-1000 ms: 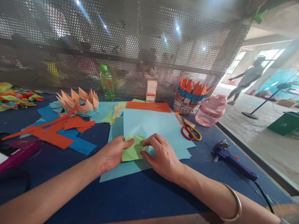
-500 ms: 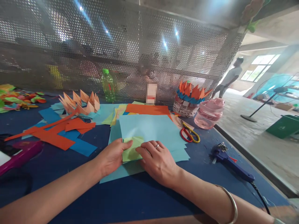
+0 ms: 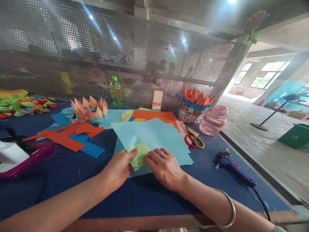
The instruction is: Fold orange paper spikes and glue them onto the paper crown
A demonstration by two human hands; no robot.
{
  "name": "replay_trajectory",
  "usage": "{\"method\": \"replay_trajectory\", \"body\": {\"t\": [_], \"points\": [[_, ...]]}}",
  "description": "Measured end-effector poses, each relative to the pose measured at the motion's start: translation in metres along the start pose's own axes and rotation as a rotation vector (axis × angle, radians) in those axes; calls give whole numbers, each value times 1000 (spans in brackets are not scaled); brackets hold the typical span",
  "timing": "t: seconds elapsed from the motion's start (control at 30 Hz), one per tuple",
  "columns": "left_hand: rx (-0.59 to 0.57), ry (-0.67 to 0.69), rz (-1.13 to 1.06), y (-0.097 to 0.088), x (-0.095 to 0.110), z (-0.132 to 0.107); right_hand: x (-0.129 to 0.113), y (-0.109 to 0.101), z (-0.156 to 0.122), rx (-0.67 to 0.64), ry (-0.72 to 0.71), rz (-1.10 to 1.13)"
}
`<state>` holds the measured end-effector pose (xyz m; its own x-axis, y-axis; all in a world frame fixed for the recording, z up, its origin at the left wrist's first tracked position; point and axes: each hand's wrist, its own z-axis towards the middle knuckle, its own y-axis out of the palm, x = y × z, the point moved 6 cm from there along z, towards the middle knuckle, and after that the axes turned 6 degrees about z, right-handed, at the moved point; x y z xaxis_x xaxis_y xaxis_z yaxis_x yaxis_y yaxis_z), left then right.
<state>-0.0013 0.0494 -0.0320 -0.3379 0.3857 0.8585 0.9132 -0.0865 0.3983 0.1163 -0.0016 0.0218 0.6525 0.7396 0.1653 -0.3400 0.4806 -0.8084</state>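
Observation:
A small green piece of paper (image 3: 139,154) lies over the near edge of light blue paper sheets (image 3: 154,132). My left hand (image 3: 123,167) pinches the green paper and the blue sheet under it at the left, thumb on top, fingers hidden below. At the right edge of the green paper, my right hand (image 3: 165,167) has its fingers curled and closed on the paper; the fingertips are partly hidden. Beyond the sheets lies orange paper (image 3: 154,115). Scissors (image 3: 194,138) with red and yellow handles rest to the right of the stack.
A glue gun (image 3: 235,167) with a cord lies at right. Behind stand a pink bottle (image 3: 213,120), a folded-paper basket (image 3: 194,109) and a green-capped bottle (image 3: 116,91). At left are a peach paper ring (image 3: 90,108), orange strips (image 3: 67,140) and a magenta device (image 3: 40,158).
The green paper and the top blue sheet have turned, so the sheet's left corner now points out leftward. Both hands stay on the paper. The camera view has shifted slightly.

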Motion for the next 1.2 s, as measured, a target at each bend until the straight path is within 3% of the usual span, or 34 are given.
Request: {"method": "replay_trajectory", "body": {"t": [0.17, 0.33, 0.47, 0.57, 0.63, 0.73, 0.8, 0.9, 0.97, 1.07, 1.2], "points": [[38, 23, -23, -2, 3, -22, 1, 0, -6, 18, -54, 76], [20, -56, -1, -10, 1, -47, 5, -5, -16, 39, -98, 178], [-17, -131, 122, -19, 2, -72, 16, -9, -26, 46, -12, 322], [-189, -207, 477, -18, 6, -89, 31, -9, -35, 53, 151, 443], [-310, -55, 928, -15, 20, -94, 39, -7, -41, 51, 247, 500], [-223, 480, 1404, -3, 57, -93, 46, -7, -48, 20, 302, 555], [-270, 632, 1557, 6, 65, -88, 47, -7, -51, -10, 308, 583], [-493, 496, 1717, 9, 57, -74, 50, -7, -57, -47, 366, 616], [-578, 406, 1794, 5, 53, -66, 56, -6, -61, -53, 448, 644], [-547, 366, 1828, -6, 58, -53, 68, -4, -68, -50, 592, 693], [-447, 356, 1709, -22, 71, -33, 82, 1, -73, -60, 740, 730]]}}
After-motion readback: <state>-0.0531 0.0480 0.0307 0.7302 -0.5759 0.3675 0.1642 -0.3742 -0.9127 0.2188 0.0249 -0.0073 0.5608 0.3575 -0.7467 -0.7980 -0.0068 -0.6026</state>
